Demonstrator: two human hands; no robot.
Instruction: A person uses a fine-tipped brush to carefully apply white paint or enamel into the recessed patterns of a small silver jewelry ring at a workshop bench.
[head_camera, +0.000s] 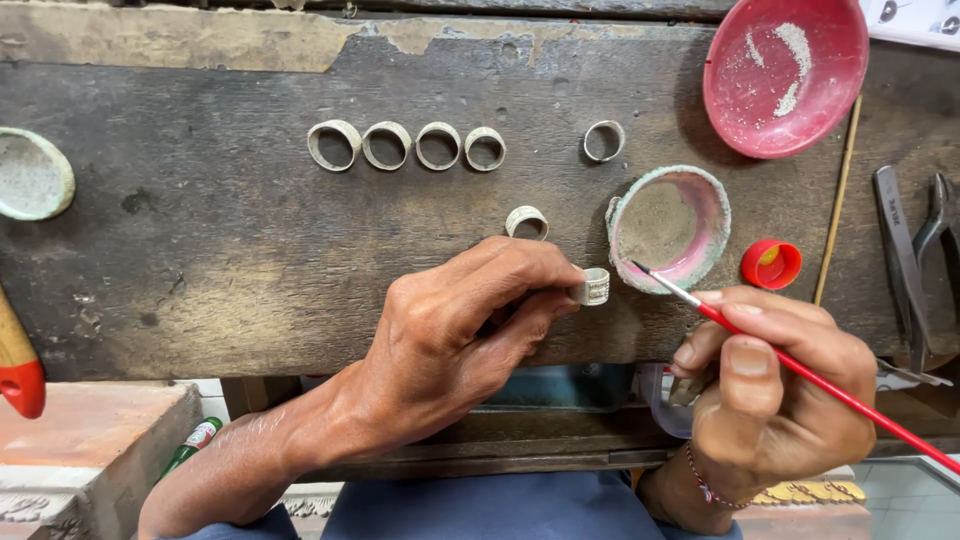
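Silver ring (591, 286) pinched, left hand (455, 325); red brush (800, 370), right hand (775, 385).

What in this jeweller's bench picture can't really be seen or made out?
- Head view: the pattern on the ring held by the left hand is too small to read.
- The brush handle end is cut off by the right edge; the right hand covers part of it.
- The pliers are partly cut off at the right edge.
- The powder in the pink bowl cannot be identified.
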